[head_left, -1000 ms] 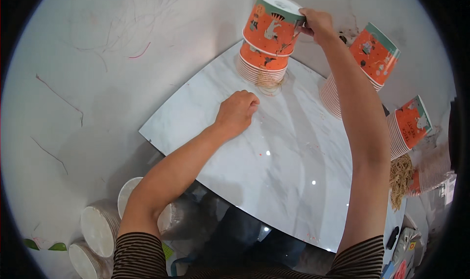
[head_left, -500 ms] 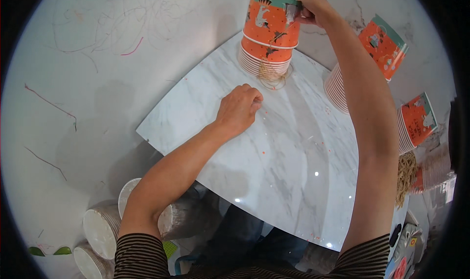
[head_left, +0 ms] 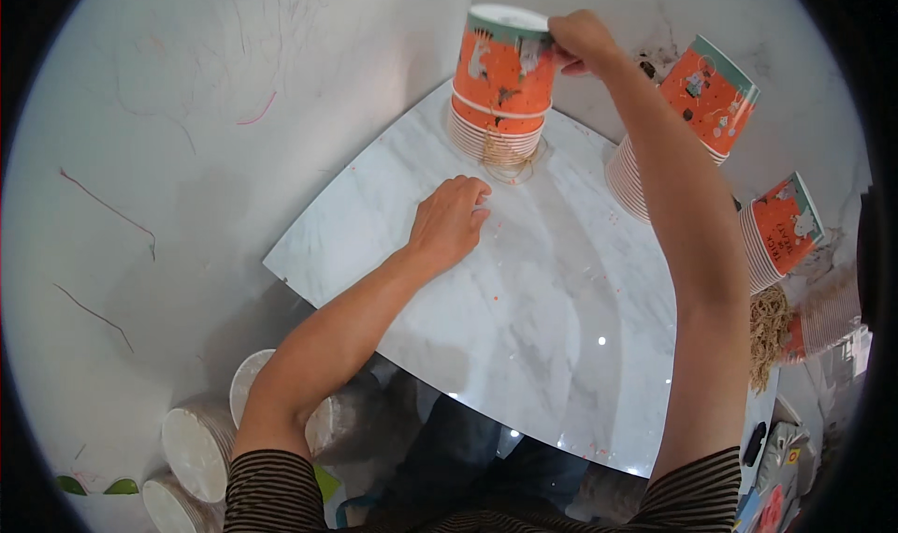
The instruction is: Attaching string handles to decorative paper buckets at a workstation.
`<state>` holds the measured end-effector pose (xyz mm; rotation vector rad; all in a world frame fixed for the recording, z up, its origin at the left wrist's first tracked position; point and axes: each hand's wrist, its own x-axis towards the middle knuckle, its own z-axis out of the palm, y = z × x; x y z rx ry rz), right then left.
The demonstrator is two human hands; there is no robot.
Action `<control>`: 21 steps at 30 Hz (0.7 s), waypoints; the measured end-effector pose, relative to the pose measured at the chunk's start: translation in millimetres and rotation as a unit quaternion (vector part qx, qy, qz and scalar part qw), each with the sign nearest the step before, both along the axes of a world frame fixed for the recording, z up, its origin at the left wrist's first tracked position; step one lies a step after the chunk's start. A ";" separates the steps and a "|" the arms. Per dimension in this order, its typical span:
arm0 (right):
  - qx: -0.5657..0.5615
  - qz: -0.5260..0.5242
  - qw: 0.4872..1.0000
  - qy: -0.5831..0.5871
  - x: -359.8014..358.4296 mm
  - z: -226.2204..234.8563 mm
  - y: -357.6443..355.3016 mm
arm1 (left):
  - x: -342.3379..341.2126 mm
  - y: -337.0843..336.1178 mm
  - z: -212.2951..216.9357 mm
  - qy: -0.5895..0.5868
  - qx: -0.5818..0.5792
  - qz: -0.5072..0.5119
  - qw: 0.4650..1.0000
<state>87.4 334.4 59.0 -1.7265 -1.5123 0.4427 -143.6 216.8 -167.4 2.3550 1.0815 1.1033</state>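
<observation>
My right hand (head_left: 582, 42) is up at the far corner of the worktop (head_left: 561, 327), fingers pinched on the rim of the top orange paper cup (head_left: 503, 60), which sits upside down and tilted slightly on the stack of orange cups (head_left: 496, 126) standing near the worktop's far edge, close to the wall (head_left: 234, 159). My left hand (head_left: 451, 222) lies flat on the marble with fingers loosely together and holding nothing, a little nearer to me than the stack and apart from it. I see a loose tangle of rubber bands (head_left: 510, 163) at the foot of the stack. To the right, past my right forearm, a second leaning stack of cups (head_left: 683, 121) rests just at the worktop's right edge, and a third stack (head_left: 781, 233) stands beyond that edge, with a heap of rubber bands (head_left: 769, 332) below it. The middle and near part of the marble slab, down to its curved near edge, lies open between my arms. Below the left edge, on the floor, white cup stacks (head_left: 201, 449) lie on their sides
</observation>
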 end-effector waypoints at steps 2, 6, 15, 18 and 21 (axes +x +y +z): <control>-0.010 -0.002 0.999 -0.051 13.0 -14.2 10.4 | 3.2 -1.4 1.0 -0.007 -0.005 -0.007 1.000; 0.011 -0.023 0.999 -0.031 13.8 -31.8 5.2 | -0.1 1.7 -0.3 0.003 0.008 -0.013 1.000; 0.087 -0.039 0.973 -0.211 14.7 -61.3 16.6 | -3.9 -2.1 2.7 0.016 0.007 -0.003 1.000; 0.170 -0.047 0.966 -0.186 56.0 -90.8 37.2 | 17.1 -3.3 9.6 -0.006 -0.005 -0.030 1.000; 0.040 -0.038 0.996 0.074 14.0 -97.8 8.5 | -4.6 -0.4 0.8 0.009 -0.052 0.005 0.999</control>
